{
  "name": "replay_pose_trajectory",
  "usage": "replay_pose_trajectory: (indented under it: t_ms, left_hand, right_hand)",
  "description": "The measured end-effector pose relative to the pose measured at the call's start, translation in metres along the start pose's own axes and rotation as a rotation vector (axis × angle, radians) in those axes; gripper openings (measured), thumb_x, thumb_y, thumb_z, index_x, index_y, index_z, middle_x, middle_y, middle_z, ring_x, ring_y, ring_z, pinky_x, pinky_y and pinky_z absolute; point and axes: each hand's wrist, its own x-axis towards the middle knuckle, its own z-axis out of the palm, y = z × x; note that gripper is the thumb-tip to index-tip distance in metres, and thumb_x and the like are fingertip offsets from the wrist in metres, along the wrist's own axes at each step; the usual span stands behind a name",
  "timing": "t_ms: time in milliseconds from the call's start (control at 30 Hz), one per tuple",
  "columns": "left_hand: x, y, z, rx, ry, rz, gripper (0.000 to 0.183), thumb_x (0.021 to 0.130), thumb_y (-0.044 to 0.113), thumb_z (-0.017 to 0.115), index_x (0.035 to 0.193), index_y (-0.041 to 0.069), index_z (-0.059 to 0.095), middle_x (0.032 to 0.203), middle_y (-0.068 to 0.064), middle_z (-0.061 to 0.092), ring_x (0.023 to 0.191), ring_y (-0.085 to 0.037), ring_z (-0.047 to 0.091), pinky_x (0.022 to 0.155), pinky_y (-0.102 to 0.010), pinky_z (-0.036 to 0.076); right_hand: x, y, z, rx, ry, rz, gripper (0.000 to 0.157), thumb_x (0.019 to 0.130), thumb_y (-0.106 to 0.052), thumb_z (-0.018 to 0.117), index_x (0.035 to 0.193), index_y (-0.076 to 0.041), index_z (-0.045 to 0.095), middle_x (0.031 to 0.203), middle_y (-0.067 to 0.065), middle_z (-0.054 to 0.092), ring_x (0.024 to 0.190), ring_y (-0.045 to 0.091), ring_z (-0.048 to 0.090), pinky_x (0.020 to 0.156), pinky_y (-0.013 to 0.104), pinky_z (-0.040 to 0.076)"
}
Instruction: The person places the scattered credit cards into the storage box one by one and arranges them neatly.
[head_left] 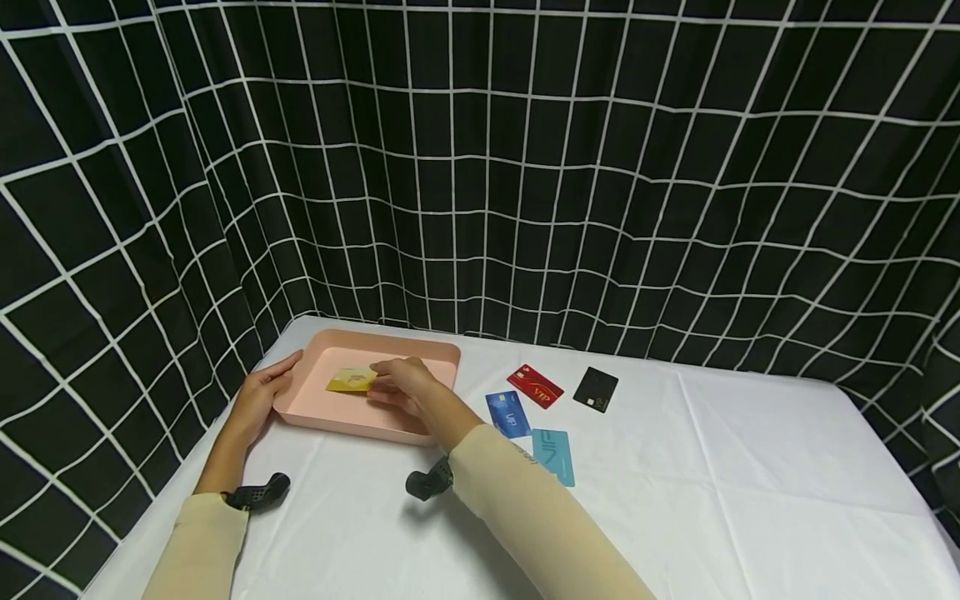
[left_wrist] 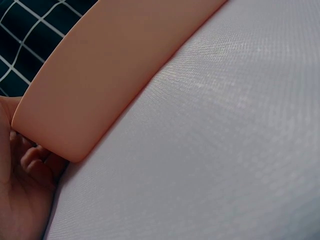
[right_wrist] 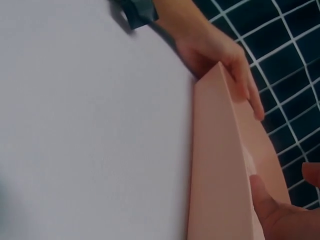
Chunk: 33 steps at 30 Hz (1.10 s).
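A shallow pink tray (head_left: 337, 423) lies at the left of the white-covered table. My left hand (head_left: 258, 400) grips its left side, with curled fingers (left_wrist: 35, 165) showing behind the tray's outer wall in the left wrist view. Inside the tray is a yellow card (head_left: 348, 381). My right hand (head_left: 405, 383) reaches in over the tray's right part, fingertips right at the card's right end. In the right wrist view its thumb (right_wrist: 262, 197) and a finger stand apart; the tray wall hides the card there.
Right of the tray lie a blue card (head_left: 507, 414), a red card (head_left: 536, 387), a black card (head_left: 596, 389) and a teal card (head_left: 553, 457) partly under my right sleeve. A black curtain with a white grid (head_left: 525, 183) surrounds the table (head_left: 712, 500).
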Motion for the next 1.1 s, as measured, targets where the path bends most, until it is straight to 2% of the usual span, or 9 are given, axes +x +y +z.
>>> replay_pose_trajectory:
  t_ms: [267, 700, 967, 1100]
  left_hand:
    - [0.001, -0.002, -0.001, -0.003, -0.006, -0.001, 0.047, 0.107, 0.007, 0.038, 0.154, 0.001, 0.038, 0.163, -0.014, 0.03, 0.154, -0.028, 0.02, 0.113, -0.017, 0.031]
    - [0.002, -0.003, 0.0, -0.03, -0.012, 0.017, 0.047, 0.107, 0.006, 0.038, 0.154, -0.001, 0.036, 0.163, -0.016, 0.029, 0.153, -0.03, 0.02, 0.114, -0.018, 0.031]
    - [0.003, -0.004, -0.001, -0.04, -0.011, 0.002, 0.047, 0.108, 0.008, 0.038, 0.154, 0.001, 0.037, 0.163, -0.014, 0.029, 0.153, -0.028, 0.02, 0.115, -0.021, 0.031]
    - [0.002, -0.004, -0.002, -0.042, -0.008, -0.005, 0.047, 0.108, 0.008, 0.039, 0.154, 0.002, 0.037, 0.163, -0.013, 0.03, 0.153, -0.028, 0.021, 0.115, -0.021, 0.03]
  right_hand:
    - [0.001, 0.001, 0.007, 0.072, -0.042, 0.011, 0.041, 0.098, -0.008, 0.062, 0.135, 0.009, 0.055, 0.133, 0.029, 0.059, 0.124, 0.038, 0.061, 0.097, 0.042, 0.054]
    - [0.001, 0.002, 0.018, 0.129, -0.182, 0.034, 0.066, 0.102, -0.024, 0.059, 0.152, 0.01, 0.033, 0.154, 0.031, 0.037, 0.144, 0.043, 0.038, 0.114, 0.05, 0.037]
    - [0.002, 0.002, 0.023, 0.134, -0.236, 0.033, 0.07, 0.105, -0.03, 0.055, 0.155, 0.008, 0.026, 0.16, 0.03, 0.028, 0.148, 0.043, 0.029, 0.117, 0.05, 0.032]
    - [0.004, 0.005, 0.025, 0.132, -0.258, 0.041, 0.067, 0.105, -0.032, 0.053, 0.155, 0.007, 0.028, 0.159, 0.029, 0.03, 0.149, 0.042, 0.029, 0.118, 0.048, 0.032]
